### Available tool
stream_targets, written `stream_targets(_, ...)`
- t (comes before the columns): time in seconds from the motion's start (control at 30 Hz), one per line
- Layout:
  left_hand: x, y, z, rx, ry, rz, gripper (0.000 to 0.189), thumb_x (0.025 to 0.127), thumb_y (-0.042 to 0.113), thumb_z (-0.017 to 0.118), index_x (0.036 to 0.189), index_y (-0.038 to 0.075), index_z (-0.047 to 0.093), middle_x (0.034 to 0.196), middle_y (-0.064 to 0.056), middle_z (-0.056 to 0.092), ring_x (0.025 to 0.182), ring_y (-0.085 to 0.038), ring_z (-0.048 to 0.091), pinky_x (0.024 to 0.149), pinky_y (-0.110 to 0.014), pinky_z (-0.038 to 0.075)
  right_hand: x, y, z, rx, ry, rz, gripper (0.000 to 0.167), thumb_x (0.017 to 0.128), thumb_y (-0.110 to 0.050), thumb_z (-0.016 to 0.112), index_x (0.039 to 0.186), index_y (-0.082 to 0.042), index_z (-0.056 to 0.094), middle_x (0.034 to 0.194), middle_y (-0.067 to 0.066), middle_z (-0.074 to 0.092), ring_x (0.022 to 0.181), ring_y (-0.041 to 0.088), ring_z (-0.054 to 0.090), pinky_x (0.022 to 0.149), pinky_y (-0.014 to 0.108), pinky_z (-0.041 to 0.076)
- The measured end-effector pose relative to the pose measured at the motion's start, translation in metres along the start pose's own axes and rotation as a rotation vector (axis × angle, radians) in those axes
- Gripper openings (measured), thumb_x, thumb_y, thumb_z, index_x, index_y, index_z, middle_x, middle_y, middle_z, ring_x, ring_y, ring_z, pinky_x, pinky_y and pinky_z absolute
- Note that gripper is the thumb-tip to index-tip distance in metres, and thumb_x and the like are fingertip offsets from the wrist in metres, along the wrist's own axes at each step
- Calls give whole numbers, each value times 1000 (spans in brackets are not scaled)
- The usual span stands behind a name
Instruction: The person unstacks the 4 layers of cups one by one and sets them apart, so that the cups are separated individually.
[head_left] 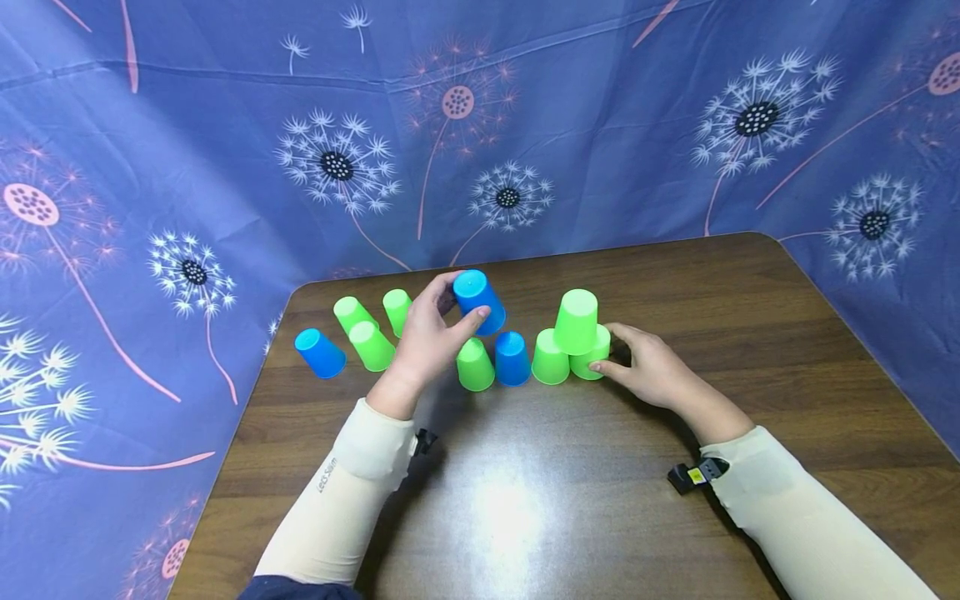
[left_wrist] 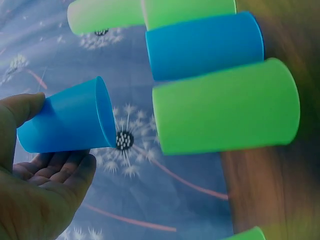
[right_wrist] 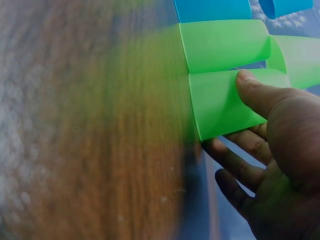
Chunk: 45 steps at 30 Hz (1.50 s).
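The left hand (head_left: 426, 340) pinches a tapered blue plastic cup (head_left: 480, 304) nine o'clock of a tapered green plastic top cup (head_left: 577, 322), which may topple if the right hand (head_left: 651, 365) jostles the tapered green plastic base cup (head_left: 586, 367) gripped at five.

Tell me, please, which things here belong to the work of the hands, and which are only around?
Seem to belong:
blue cup in left hand
three stacked green cups, right hand on one
remaining cups, probably

Only around:
patterned cloth
black wrist devices
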<state>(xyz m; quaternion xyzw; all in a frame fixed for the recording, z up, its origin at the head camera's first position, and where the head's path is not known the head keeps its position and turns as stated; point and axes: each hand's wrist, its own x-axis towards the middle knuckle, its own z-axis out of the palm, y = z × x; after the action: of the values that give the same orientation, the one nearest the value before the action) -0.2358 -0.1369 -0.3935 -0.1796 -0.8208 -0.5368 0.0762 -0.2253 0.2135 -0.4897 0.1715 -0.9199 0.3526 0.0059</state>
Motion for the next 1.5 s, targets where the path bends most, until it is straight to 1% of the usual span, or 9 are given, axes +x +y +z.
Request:
stream_targets(0.2, -5, -6, -21, 10, 26, -33, 56, 100, 23, 76, 147, 6, 51, 142, -11, 61, 137, -29, 56, 117, -38, 42, 0, 0, 1, 3, 0, -3, 67, 95, -32, 81, 147, 0, 53, 134, 20, 64, 126, 40, 59, 106, 60, 47)
stream_targets(0.37, -11, -14, -37, 34, 68, -43, 56, 98, 22, 78, 145, 5, 54, 133, -13, 66, 127, -30, 62, 114, -44, 45, 1, 0, 1, 5, 2, -5, 67, 95, -31, 81, 147, -1, 54, 134, 19, 64, 125, 40, 59, 106, 60, 47)
stream_targets(0.5, -16, -20, -49, 28, 88, -76, 55, 96, 22, 80, 142, 4, 56, 129, -13, 68, 122, -28, 64, 113, -44, 46, 1, 1, 1, 3, 5, -10, 66, 95, -32, 81, 146, -1, 54, 134, 19, 64, 125, 39, 60, 105, 60, 47)
stream_targets(0.63, -23, -28, -62, 53, 107, -121, 57, 96, 26, 81, 142, 5, 56, 133, -13, 67, 126, -29, 63, 112, -46, 47, 1, 1, 1, 1, 7, -13, 65, 95, -31, 82, 146, -2, 54, 132, 18, 65, 123, 38, 60, 105, 59, 47)
stream_targets(0.87, -36, -39, -85, 110, 144, -151, 60, 95, 32, 81, 144, 7, 56, 138, -13, 65, 131, -31, 60, 113, -46, 47, 1, 1, 1, -7, 4, -4, 67, 95, -31, 81, 146, 0, 53, 135, 20, 64, 126, 41, 59, 106, 61, 46)
stream_targets(1.07, -46, -48, -100, 87, 186, -170, 60, 95, 28, 82, 143, 3, 56, 136, -16, 65, 130, -33, 61, 112, -52, 47, 1, 1, 1, -5, 1, -2, 66, 94, -31, 82, 146, -1, 54, 135, 20, 64, 128, 41, 58, 107, 61, 46)
stream_targets(1.2, -53, -54, -109, 72, 211, -200, 59, 95, 25, 81, 143, 1, 55, 137, -18, 64, 131, -36, 60, 112, -57, 45, 2, 1, 2, -1, 7, -9, 66, 94, -29, 82, 146, -1, 54, 135, 20, 64, 128, 41, 58, 107, 61, 46)
stream_targets(1.37, -63, -61, -119, 85, 265, -234, 56, 95, 24, 82, 139, 1, 58, 134, -18, 65, 127, -34, 62, 112, -56, 46, 2, 2, 2, 2, 7, -10, 65, 94, -30, 82, 146, -1, 54, 133, 19, 64, 126, 40, 59, 106, 60, 46)
stream_targets(1.5, -71, -65, -128, 121, 290, -257, 56, 94, 24, 82, 139, 1, 58, 132, -17, 66, 125, -31, 63, 110, -51, 49, 2, 2, 1, 2, 2, -3, 67, 94, -31, 82, 146, -1, 54, 136, 20, 63, 128, 41, 58, 107, 61, 46)
